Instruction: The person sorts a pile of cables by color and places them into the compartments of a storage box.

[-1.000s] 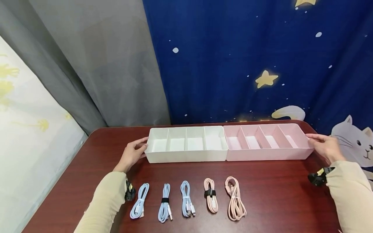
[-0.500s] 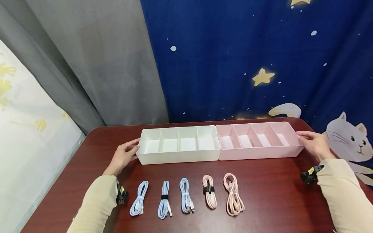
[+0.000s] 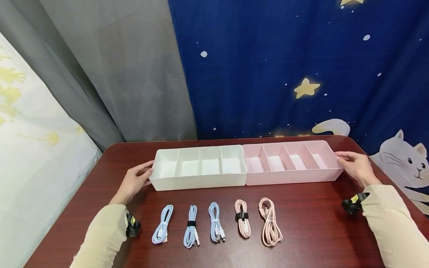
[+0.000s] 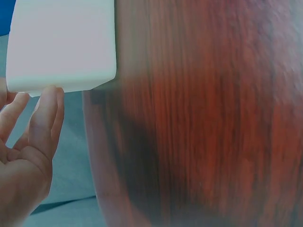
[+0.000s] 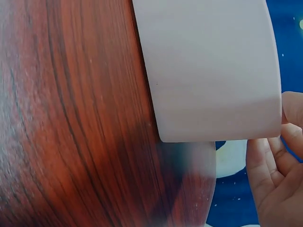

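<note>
A white divided box (image 3: 199,182) and a pink divided box (image 3: 293,177) stand end to end, touching, along the back of the dark red wooden table. No contents show in their compartments. My left hand (image 3: 132,182) touches the white box's left end, its fingertips against that end wall in the left wrist view. At the pink box's right end, my right hand (image 3: 358,169) rests its fingertips on the end wall, the fingers (image 5: 258,165) fairly straight. In front lie several bundled cables: a light blue cable (image 3: 162,225) at the left and a pink cable (image 3: 270,223) at the right among them.
The wooden table (image 3: 311,230) has a rounded back edge against a dark blue star curtain (image 3: 251,74) and a grey curtain (image 3: 134,74). A white printed cloth (image 3: 40,167) hangs at the left. Both wrists carry small black cameras.
Both boxes have slid left together along the table, with both hands staying at their outer ends. The cables lie in the same places; the head view has shifted slightly.
</note>
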A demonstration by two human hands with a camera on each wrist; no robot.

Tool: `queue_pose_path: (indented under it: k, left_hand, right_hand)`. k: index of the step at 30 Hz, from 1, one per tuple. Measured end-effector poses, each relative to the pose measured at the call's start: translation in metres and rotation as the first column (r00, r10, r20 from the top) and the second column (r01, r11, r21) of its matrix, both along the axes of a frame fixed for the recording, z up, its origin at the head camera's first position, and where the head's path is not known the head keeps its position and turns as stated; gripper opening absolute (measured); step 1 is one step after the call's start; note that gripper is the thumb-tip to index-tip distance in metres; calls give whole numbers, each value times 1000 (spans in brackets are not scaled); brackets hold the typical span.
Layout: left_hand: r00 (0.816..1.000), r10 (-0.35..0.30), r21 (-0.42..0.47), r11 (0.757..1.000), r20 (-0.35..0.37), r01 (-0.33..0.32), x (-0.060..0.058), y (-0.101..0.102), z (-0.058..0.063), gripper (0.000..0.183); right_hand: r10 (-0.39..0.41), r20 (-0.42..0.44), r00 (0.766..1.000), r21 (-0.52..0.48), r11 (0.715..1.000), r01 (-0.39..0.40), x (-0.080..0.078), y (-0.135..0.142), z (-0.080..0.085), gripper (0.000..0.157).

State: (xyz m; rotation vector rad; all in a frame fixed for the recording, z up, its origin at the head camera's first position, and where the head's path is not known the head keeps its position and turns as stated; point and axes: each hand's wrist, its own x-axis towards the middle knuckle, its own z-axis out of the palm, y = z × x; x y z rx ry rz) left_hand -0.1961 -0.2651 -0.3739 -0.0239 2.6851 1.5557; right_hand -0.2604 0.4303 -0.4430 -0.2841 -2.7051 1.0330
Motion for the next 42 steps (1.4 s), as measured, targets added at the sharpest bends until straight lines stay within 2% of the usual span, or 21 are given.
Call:
queue_pose_path:
  k: [4,12,16,19,22,26,29,36,42]
  left_hand:
    - [1000,3,-19,1000,-4,-3,2,-5,0,45]
    - [1000,18,-58,998,-12,-19,6,-12,2,45]
    - [1000,28,-83,996,-14,-29,7,-15,4,44]
    - [999,26,-94,995,-21,-28,8,-17,4,44]
    - [999,24,-104,994,-29,-27,9,-19,5,44]
    - [999,24,-117,993,-33,-28,10,-22,5,44]
    - [999,26,-116,993,-36,-30,11,-23,5,45]
    - [999,34,-99,994,-38,-37,11,-27,3,48]
    - [998,56,-29,998,-38,-57,8,-38,-7,53]
  right_hand:
    - [3,3,1000,8,1000,-3,5,-10,7,39]
    - [23,22,999,-40,999,-22,30,-49,43,35]
    - [-4,26,1000,-22,1000,5,35,-58,47,33]
    - [4,33,999,-30,1000,-3,38,-63,49,34]
    - [0,36,999,-31,1000,1,35,-61,42,35]
    - [10,17,1000,-20,1000,-9,22,-43,18,36]
    - [49,-7,999,-39,998,-49,14,-30,2,39]
    - [52,-20,998,-7,999,-52,12,-27,-2,41]
    - [118,-31,993,-133,984,-121,16,-30,-2,42]
